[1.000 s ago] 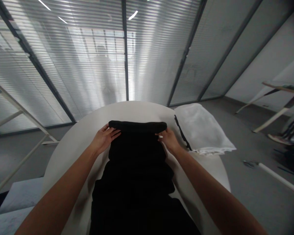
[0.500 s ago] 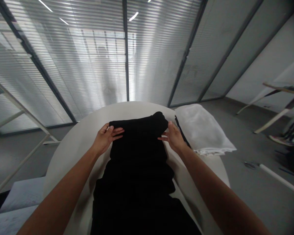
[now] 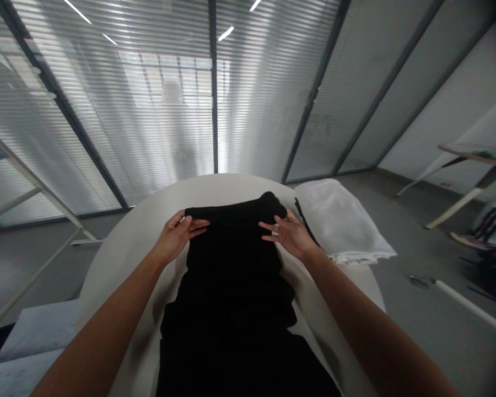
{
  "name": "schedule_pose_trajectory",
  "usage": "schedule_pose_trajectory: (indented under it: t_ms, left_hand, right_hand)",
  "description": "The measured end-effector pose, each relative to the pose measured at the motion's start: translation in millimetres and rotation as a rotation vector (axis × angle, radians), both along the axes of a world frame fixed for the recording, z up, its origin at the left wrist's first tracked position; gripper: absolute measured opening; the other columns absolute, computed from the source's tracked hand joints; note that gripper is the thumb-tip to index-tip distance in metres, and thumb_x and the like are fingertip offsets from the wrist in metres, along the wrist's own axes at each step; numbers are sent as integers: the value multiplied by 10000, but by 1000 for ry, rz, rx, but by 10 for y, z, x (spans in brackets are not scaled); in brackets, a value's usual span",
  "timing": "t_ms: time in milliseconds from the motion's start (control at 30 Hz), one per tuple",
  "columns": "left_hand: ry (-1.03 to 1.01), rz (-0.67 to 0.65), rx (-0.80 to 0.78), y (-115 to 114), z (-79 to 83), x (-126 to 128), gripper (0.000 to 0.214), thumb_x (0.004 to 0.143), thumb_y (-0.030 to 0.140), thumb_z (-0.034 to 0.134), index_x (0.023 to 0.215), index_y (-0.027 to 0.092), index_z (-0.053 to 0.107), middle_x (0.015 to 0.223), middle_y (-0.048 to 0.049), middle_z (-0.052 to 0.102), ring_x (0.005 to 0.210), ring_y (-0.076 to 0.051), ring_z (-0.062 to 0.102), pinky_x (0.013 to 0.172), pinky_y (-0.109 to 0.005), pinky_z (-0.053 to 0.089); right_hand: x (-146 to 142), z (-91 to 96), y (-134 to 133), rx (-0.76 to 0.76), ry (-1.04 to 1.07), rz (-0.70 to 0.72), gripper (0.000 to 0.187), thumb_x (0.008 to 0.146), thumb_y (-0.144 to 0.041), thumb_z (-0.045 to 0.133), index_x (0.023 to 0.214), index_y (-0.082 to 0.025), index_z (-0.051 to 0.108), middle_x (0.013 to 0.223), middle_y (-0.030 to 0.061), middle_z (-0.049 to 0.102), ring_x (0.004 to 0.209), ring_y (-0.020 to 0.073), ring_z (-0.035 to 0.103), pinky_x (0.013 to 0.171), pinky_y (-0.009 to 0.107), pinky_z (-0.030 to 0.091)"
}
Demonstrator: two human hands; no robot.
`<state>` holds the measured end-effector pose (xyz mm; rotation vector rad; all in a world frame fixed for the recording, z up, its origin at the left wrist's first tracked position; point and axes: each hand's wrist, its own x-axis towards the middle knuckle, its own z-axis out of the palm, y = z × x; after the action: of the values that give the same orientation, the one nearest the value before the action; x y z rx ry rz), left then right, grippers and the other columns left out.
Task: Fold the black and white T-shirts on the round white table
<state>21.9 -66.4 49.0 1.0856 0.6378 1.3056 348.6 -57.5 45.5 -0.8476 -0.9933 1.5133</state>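
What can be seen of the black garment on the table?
The black garment is dark, matte cloth lying lengthwise on the round white table, its near end running out of view. Its far edge is folded, with the right corner bunched up. The left hand rests on the far left corner, and the right hand presses fingers on the right. A folded white cloth lies apart, to its right.

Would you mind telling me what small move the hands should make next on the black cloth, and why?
Probably press the right hand outward to flatten the bump at the black cloth's far right corner; the left hand already pins a flat left corner.
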Motion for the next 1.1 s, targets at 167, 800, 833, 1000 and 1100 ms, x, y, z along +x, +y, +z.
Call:
schedule_pose_trajectory:
  t_ms: [167, 800, 833, 1000, 1100]
  left_hand:
    - [1, -2, 8, 73, -151, -84, 250, 831, 350, 695, 996, 190, 595, 936, -71, 754, 1021, -257, 684, 909, -482, 521]
    - [375, -204, -246, 109, -110, -366, 489, 791, 477, 541, 1115, 155, 717, 705, -75, 674, 603, -201, 629, 557, -311, 509]
    - [412, -188, -247, 105, -103, -343, 562, 810, 505, 529, 1271, 199, 629, 697, -53, 661, 577, -197, 624, 534, -313, 505]
    - [649, 53, -220, 97, -75, -204, 617, 826, 531, 567, 1371, 243, 532, 623, 6, 574, 420, -113, 497, 394, -234, 383]
    - [748, 69, -179, 110, -97, -175, 551, 782, 439, 654, 1278, 204, 613, 694, -7, 616, 415, -84, 456, 388, -228, 360]
  right_hand:
    - [50, -122, 38, 124, 118, 29, 292, 730, -242, 746, 944, -303, 558, 975, -56, 662, 990, 225, 640, 824, 544, 538]
    - [182, -107, -6, -68, -270, -18, 286, 744, -385, 456, 725, -195, 669, 865, 112, 730, 904, 265, 675, 783, 376, 523]
    - [162, -102, -1, -99, -262, -44, 263, 751, -388, 486, 782, -202, 670, 894, 100, 735, 880, 253, 679, 755, 365, 526]
    - [41, -232, 105, -38, -371, -179, 321, 666, -300, 691, 975, -220, 662, 998, 53, 731, 877, 210, 678, 791, 337, 523]
    - [30, -348, 190, 119, -642, -214, 252, 678, -198, 632, 923, -194, 691, 991, 53, 731, 958, 206, 668, 945, 366, 479]
